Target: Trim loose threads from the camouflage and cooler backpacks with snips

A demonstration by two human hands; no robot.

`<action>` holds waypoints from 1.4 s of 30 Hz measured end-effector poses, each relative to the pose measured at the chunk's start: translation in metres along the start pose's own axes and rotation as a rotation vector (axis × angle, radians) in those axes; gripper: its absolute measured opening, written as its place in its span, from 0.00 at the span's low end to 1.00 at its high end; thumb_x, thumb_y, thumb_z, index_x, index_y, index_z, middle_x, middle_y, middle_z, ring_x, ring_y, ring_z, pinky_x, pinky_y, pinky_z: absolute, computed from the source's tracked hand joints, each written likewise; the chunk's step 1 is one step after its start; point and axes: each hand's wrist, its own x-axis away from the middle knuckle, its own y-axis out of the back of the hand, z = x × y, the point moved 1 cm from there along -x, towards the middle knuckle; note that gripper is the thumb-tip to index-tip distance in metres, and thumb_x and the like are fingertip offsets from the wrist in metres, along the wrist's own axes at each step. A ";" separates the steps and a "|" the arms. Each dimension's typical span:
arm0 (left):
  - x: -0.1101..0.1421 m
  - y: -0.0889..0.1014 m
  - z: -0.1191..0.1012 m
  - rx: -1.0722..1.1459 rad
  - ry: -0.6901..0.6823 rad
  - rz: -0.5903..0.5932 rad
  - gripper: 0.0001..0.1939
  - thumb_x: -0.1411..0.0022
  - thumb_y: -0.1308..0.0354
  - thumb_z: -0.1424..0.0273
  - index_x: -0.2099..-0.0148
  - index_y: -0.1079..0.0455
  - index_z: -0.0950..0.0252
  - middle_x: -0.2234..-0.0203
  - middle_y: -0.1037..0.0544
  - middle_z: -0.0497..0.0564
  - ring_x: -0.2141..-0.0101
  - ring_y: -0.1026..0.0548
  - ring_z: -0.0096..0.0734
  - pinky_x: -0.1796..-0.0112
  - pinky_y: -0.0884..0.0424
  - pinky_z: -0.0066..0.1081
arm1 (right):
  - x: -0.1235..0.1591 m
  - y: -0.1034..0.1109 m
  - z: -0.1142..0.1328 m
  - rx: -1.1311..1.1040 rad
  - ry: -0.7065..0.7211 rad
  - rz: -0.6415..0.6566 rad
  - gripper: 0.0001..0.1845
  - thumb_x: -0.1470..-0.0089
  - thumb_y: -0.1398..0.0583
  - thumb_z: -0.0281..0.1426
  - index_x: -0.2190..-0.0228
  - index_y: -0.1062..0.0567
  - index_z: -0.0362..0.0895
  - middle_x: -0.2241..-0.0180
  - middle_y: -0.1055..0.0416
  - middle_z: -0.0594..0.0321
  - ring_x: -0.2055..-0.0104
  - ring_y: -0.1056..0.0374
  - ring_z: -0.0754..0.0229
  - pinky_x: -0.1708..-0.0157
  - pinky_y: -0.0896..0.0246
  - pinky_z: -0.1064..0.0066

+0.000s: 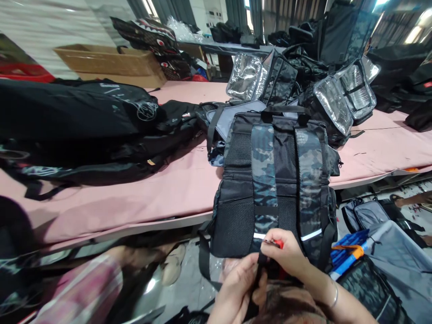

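A black and camouflage backpack (275,184) lies with its back panel up, half over the front edge of the pink table (162,189). My right hand (290,254) is closed round a small red-handled tool (276,243) at the lower end of the left shoulder strap (264,180). My left hand (238,285) pinches the black webbing strap (259,270) that hangs below it. Both hands sit close together just under the bag's bottom edge.
Black bags (84,130) pile up on the table's left. Open bags with silver lining (334,101) stand behind. A cardboard box (111,63) sits far left. Grey and blue bags (381,229) lie on the floor at right. Another person's sleeve (84,288) shows lower left.
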 end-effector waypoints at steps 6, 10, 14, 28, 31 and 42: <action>-0.011 0.019 0.001 -0.360 -0.284 -0.240 0.18 0.64 0.31 0.59 0.70 0.23 0.66 0.75 0.22 0.51 0.71 0.26 0.34 0.68 0.31 0.26 | 0.002 0.002 -0.004 0.129 0.052 -0.093 0.03 0.55 0.42 0.29 0.76 0.31 0.42 0.80 0.39 0.71 0.76 0.44 0.69 0.76 0.47 0.78; -0.010 0.019 -0.005 -0.195 -0.250 -0.287 0.21 0.64 0.32 0.57 0.69 0.24 0.68 0.79 0.22 0.51 0.75 0.25 0.33 0.68 0.29 0.29 | 0.010 0.010 -0.004 0.291 0.268 -0.229 0.12 0.49 0.46 0.26 0.61 0.31 0.44 0.66 0.32 0.63 0.64 0.36 0.63 0.62 0.42 0.72; -0.011 0.018 -0.004 -0.192 -0.300 -0.334 0.22 0.64 0.31 0.57 0.68 0.25 0.67 0.76 0.21 0.51 0.74 0.24 0.33 0.67 0.29 0.28 | 0.019 0.019 -0.004 0.541 0.521 -0.117 0.08 0.45 0.45 0.29 0.62 0.30 0.44 0.67 0.31 0.60 0.65 0.35 0.61 0.63 0.40 0.70; -0.013 0.075 -0.039 -1.003 -0.855 -0.692 0.23 0.48 0.45 0.53 0.55 0.28 0.63 0.57 0.25 0.54 0.57 0.27 0.40 0.52 0.33 0.38 | 0.036 0.069 -0.013 0.289 0.291 -0.526 0.07 0.49 0.43 0.31 0.66 0.27 0.45 0.69 0.29 0.63 0.67 0.34 0.62 0.65 0.39 0.71; -0.027 0.073 -0.008 -1.119 -0.513 -0.367 0.17 0.50 0.45 0.54 0.66 0.25 0.60 0.68 0.21 0.51 0.65 0.25 0.39 0.60 0.30 0.34 | 0.050 0.098 -0.023 0.204 0.312 -0.687 0.11 0.49 0.43 0.35 0.63 0.28 0.44 0.65 0.29 0.61 0.63 0.33 0.60 0.61 0.38 0.69; -0.039 0.063 -0.002 -0.374 -0.116 -0.242 0.20 0.64 0.32 0.56 0.77 0.28 0.67 0.82 0.25 0.45 0.79 0.31 0.24 0.76 0.37 0.22 | 0.080 0.124 -0.073 0.408 0.030 -0.678 0.19 0.53 0.39 0.37 0.59 0.25 0.42 0.63 0.26 0.56 0.62 0.32 0.55 0.58 0.37 0.62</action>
